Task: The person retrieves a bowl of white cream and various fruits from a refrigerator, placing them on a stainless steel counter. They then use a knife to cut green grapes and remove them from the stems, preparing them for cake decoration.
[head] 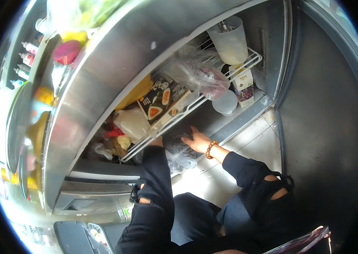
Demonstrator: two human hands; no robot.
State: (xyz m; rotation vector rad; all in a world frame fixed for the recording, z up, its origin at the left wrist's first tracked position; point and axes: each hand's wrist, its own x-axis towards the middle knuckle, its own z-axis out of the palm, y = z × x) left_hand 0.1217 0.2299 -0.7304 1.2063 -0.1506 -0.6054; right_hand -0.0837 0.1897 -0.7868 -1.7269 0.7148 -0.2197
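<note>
My left hand [156, 142] reaches under the white wire shelf [195, 103] of a stainless-steel under-counter fridge. Only its wrist area shows, since the shelf and the goods on it hide the fingers. My right hand [199, 142], with a wooden bead bracelet [210, 149] at the wrist, is in the lower compartment with its fingers apart and nothing in them. Close beside it lies a knotted clear plastic bag [180, 158], its contents unclear; whether the fingertips touch it I cannot tell. Farther right stand a round lidded tub [225, 102] and a drink carton [244, 87].
On the shelf are a black printed box [166, 95], a bagged white item [133, 123], a plastic bag with pinkish contents [214, 84] and a translucent pitcher [232, 44]. The fridge door [322, 127] stands open at right. Overhead runs the steel counter edge [128, 54].
</note>
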